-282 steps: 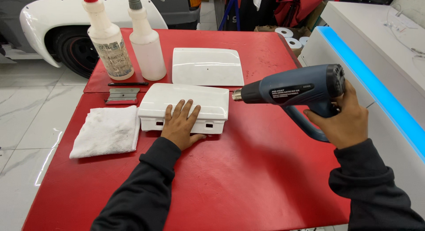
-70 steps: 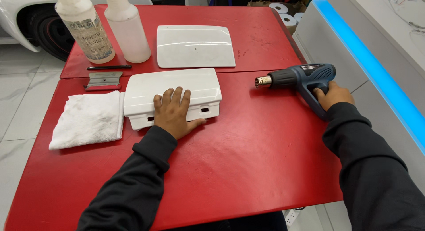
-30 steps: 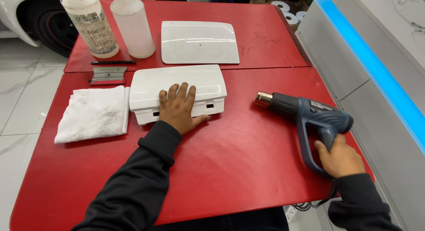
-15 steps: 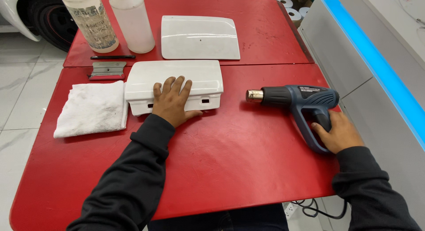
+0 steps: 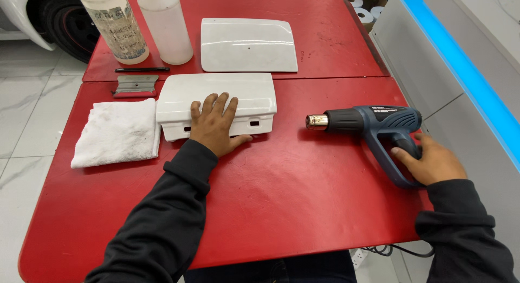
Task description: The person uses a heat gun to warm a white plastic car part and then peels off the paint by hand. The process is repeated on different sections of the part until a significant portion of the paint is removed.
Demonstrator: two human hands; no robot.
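Our left hand (image 5: pixel 215 126) lies flat, fingers spread, pressing down on the nearer white panel (image 5: pixel 219 103); nothing is gripped, the palm simply pins the part so it cannot slide on the red table (image 5: pixel 281 207). We take that panel as our landmark. To its right, well apart from it, our right hand (image 5: pixel 430 162) rests on the handle of the blue heat gun (image 5: pixel 374 128), fingers loosely curled over the grip rather than clamped tight. The gun lies on its side on the table, its metal nozzle aimed toward the panel but stopping short of it, probably so the hot tip touches nothing. Just left of the panel a folded white cloth (image 5: pixel 116 132) sits touching its edge, handy for wiping. Beyond the panel's far left corner lie a grey scraper (image 5: pixel 134 85) and a thin black tool (image 5: pixel 142 70). Past those stand two spray bottles (image 5: pixel 138 23), and straight behind the panel lies a second white panel (image 5: pixel 248 45).
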